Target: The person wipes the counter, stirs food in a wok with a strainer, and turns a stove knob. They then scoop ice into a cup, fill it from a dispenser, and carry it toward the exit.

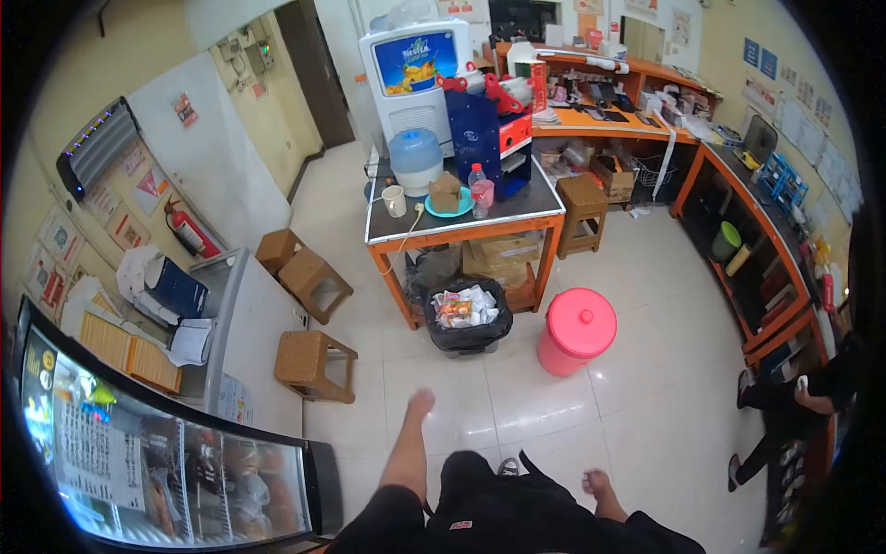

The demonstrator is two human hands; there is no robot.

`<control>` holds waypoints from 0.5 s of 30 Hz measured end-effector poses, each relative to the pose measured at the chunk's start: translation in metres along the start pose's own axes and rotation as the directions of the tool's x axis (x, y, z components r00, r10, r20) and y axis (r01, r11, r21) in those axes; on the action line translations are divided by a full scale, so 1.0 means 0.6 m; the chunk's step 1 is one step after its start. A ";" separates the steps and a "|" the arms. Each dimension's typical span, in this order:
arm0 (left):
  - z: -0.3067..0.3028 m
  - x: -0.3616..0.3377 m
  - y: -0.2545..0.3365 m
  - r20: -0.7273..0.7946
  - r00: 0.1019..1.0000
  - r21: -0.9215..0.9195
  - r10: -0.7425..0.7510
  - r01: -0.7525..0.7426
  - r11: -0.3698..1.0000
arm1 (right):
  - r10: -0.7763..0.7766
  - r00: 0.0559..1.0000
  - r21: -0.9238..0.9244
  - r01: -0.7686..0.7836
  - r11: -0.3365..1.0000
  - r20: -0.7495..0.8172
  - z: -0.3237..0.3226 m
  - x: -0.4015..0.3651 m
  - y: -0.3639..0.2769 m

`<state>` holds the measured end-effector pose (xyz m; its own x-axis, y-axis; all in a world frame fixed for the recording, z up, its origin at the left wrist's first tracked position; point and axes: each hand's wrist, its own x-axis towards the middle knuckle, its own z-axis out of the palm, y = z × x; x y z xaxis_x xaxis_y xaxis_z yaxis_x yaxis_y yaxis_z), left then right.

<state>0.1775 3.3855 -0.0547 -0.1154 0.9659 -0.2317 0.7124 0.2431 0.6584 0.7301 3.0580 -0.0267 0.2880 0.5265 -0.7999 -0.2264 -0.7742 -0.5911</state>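
Observation:
My left hand (422, 401) hangs out ahead over the tiled floor, somewhat blurred, its fingers not distinct. My right hand (597, 481) is lower and to the right, fingers curled in, with nothing visible in it. Both hands are apart from any object. Beyond the left one stands a bin with a black liner (469, 343), full of crumpled wrappers. Nearest ahead of my right hand is a pink lidded bin (577, 331). Behind them, a table (535, 225) carries a water dispenser jug (415, 162), a white mug (394, 201), a turquoise plate (449, 207) and a bottle (481, 191).
Several brown stools (314, 362) stand on the left by a white cabinet (263, 342). A glass-door fridge (185, 471) fills the lower left. Orange-edged shelving (748, 268) runs along the right, where another person (803, 397) stands. A fire extinguisher (191, 231) hangs on the left wall.

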 end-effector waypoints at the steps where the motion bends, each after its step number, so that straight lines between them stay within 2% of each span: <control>1: -0.079 0.059 0.078 0.074 0.995 0.176 0.071 -0.083 0.981 | -0.060 0.997 -0.103 0.064 0.993 0.049 0.041 0.000 -0.093; 2: -0.100 0.154 0.097 -0.018 0.993 0.137 0.115 -0.112 0.984 | -0.118 0.989 -0.123 0.128 0.984 0.087 0.086 -0.007 -0.198; 3: -0.174 0.191 0.192 -0.148 0.984 0.104 0.100 -0.085 0.991 | -0.176 0.976 -0.146 0.194 0.970 0.129 0.125 -0.020 -0.289; 4: -0.210 0.269 0.225 -0.192 0.981 -0.109 0.040 -0.062 0.992 | -0.230 0.965 -0.149 0.248 0.957 0.128 0.157 -0.027 -0.363; 5: -0.296 0.310 0.318 -0.061 0.998 -0.250 0.024 -0.039 0.967 | -0.289 0.948 -0.150 0.307 0.940 0.131 0.188 -0.032 -0.433; 7: -0.331 0.473 0.334 -0.312 0.950 -0.181 0.007 -0.066 0.981 | -0.362 0.928 -0.092 0.369 0.925 0.087 0.229 -0.015 -0.508; 9: -0.380 0.589 0.387 -0.417 0.907 -0.180 -0.059 -0.019 0.983 | -0.388 0.921 0.011 0.388 0.921 -0.023 0.247 0.007 -0.536; 11: -0.422 0.666 0.432 -0.512 0.857 -0.306 -0.057 -0.120 0.944 | -0.258 0.952 0.020 0.265 0.964 -0.162 0.269 0.007 -0.516; 12: -0.424 0.713 0.429 -0.519 0.849 -0.340 -0.097 -0.101 0.935 | -0.231 0.968 0.014 0.233 0.972 -0.098 0.265 0.017 -0.482; 14: -0.430 0.814 0.422 -0.544 0.821 -0.410 -0.172 -0.080 0.909 | -0.023 0.998 -0.065 0.027 0.998 0.065 0.240 0.044 -0.410; 15: -0.436 0.843 0.421 -0.420 0.879 -0.491 -0.225 -0.011 0.871 | 0.133 0.991 -0.202 -0.132 0.970 -0.005 0.254 0.011 -0.411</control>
<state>0.1179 3.9591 0.1820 -0.5529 0.8316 -0.0512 0.2819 0.2445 0.9278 0.6462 3.3058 0.0979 0.2595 0.4168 -0.8712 -0.0696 -0.8917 -0.4473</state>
